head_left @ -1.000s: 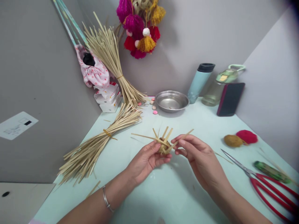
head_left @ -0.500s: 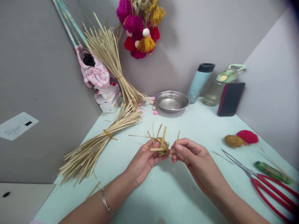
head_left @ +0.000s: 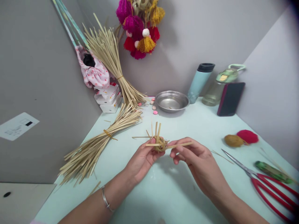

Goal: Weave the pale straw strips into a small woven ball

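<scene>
A small woven ball of straw strips, with loose strip ends sticking up and sideways, is held above the pale green table. My left hand pinches the ball from the left with its fingertips closed on it. My right hand is closed in a pinch on one strip that runs out of the ball to the right.
A tied bundle of straw strips lies at the left and another leans on the wall. A steel bowl, a flask, a bottle and a phone stand at the back. Red-handled scissors and two pompoms lie right.
Both hands turned the ball slightly and lifted it a little. The strip in my right hand now lies flat, pulled out to the right, instead of pointing upward.
</scene>
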A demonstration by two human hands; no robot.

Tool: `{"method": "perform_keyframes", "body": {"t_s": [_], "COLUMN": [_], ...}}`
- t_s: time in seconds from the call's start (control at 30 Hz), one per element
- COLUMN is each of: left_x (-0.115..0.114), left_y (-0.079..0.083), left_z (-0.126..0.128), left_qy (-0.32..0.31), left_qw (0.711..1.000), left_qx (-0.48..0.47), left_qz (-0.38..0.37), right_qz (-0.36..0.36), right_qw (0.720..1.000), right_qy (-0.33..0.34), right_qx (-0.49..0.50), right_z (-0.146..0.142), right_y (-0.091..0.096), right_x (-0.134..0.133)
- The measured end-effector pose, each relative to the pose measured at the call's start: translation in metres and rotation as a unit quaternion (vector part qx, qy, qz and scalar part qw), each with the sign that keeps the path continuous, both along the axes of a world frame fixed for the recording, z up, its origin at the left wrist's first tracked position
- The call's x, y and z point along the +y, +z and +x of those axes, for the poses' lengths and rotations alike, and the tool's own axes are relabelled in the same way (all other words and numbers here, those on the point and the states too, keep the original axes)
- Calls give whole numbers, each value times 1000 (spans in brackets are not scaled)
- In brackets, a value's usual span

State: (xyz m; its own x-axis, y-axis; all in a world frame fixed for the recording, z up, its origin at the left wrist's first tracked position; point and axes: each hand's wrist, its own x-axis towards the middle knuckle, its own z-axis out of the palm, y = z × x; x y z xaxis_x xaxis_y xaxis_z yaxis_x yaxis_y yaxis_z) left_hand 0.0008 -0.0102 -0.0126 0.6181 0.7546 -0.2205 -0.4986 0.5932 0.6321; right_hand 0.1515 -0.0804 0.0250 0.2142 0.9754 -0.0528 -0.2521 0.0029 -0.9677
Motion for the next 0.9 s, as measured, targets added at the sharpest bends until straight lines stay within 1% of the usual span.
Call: {"method": "perform_keyframes", "body": {"t_s": [0.07,0.17,0.4,0.53,0.63,0.7,0.9], "left_x": [-1,-4,-5,-2,1,2,0], "left_y": [1,2,4,2,1,2,3], "left_z": [0,1,1,0,0,0,-1], "left_qy": [-13,-26,-28,-15,0,1,-15], "left_qw": [1000,999,998,999,999,999,998], "left_qx": [8,22,18,11,4,3,14], "left_qz": [13,34,58,47,51,54,65], "right_qz": [12,8,-58,-75,-89,-104,-125], "right_qw": [1000,1000,992,985,977,973,976], "right_qy": [-18,-16,29,62,131,164,167], "right_qx": [-18,-5,105,144,140,126,68], "right_z": [1,1,0,2,2,2,1], "right_y": [0,1,2,2,1,0,1], "right_x": [-2,-2,3,4,4,3,1]}}
